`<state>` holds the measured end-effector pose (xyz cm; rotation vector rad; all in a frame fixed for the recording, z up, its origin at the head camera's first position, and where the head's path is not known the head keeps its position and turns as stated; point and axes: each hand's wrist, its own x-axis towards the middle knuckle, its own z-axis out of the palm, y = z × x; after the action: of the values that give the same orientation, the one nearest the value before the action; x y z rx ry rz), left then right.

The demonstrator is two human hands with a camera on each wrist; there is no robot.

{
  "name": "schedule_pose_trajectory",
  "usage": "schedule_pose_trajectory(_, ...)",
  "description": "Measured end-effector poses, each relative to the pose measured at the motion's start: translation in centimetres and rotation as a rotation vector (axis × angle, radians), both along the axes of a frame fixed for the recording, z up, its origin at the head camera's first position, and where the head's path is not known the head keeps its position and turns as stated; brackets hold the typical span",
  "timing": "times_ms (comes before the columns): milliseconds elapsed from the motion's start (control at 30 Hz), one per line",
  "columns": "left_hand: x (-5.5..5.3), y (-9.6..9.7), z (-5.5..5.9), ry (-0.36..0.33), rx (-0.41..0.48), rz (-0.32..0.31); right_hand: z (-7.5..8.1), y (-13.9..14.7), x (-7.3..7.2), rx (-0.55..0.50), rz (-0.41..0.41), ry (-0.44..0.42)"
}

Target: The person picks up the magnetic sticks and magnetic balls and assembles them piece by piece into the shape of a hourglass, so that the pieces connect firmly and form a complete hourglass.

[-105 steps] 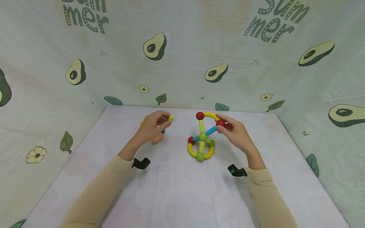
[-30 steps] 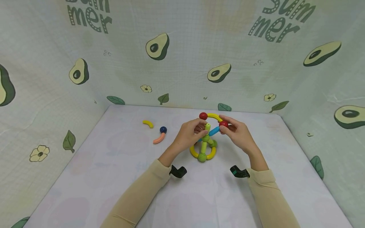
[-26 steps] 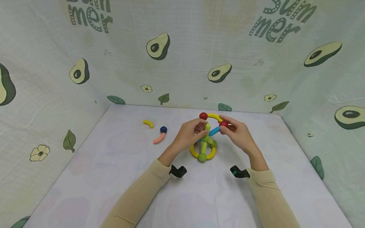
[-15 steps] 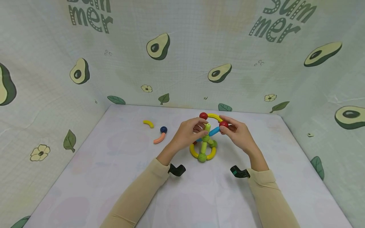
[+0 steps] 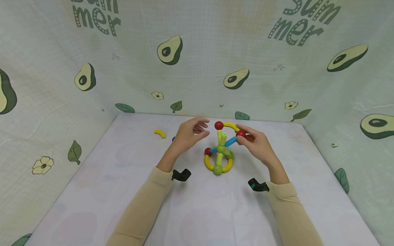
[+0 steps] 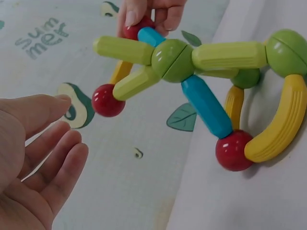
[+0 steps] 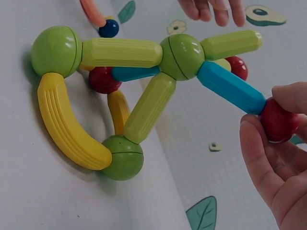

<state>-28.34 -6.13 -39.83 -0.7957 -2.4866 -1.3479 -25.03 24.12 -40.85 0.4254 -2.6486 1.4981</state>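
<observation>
A magnetic stick-and-ball structure (image 5: 221, 149) stands on the table, built of green, blue and yellow rods with red and green balls. A green ball (image 7: 182, 56) forms its centre, and a light green rod (image 6: 122, 50) sticks out from it with a free end. My right hand (image 5: 254, 142) pinches the red ball (image 7: 279, 120) at the end of a blue rod (image 7: 232, 87). To the left of the structure, my left hand (image 5: 188, 135) holds nothing, its fingers loosely bent and apart from the rods.
A loose curved yellow rod (image 5: 160, 133) lies at the back left of the table. A dark blue ball (image 7: 109, 28) joined to a curved salmon rod (image 7: 92, 12) lies nearby, mostly hidden behind my left hand in the head view. A patterned cloth wall (image 5: 197, 95) rises behind the table.
My left hand brought a light green rod to the central green ball, let go of it there, and has drawn back to the left. My right hand keeps its hold on the red ball.
</observation>
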Motion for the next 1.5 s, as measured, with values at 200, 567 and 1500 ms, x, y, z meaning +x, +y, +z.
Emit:
schedule_pose_trajectory(200,-0.9,-3.1,-0.4,-0.052,0.019,0.053,-0.1,-0.4,0.0,-0.019,0.01,-0.011)
schedule_pose_trajectory(567,-4.1,-9.0,-2.4,-0.147,-0.234,0.029,-0.1,-0.1,0.1,-0.01,-0.007,-0.009)
schedule_pose_trajectory(1500,-5.7,-12.2,-5.6,-0.3,-0.386,-0.109,0.0,0.1,0.1,-0.011,-0.004,-0.003)
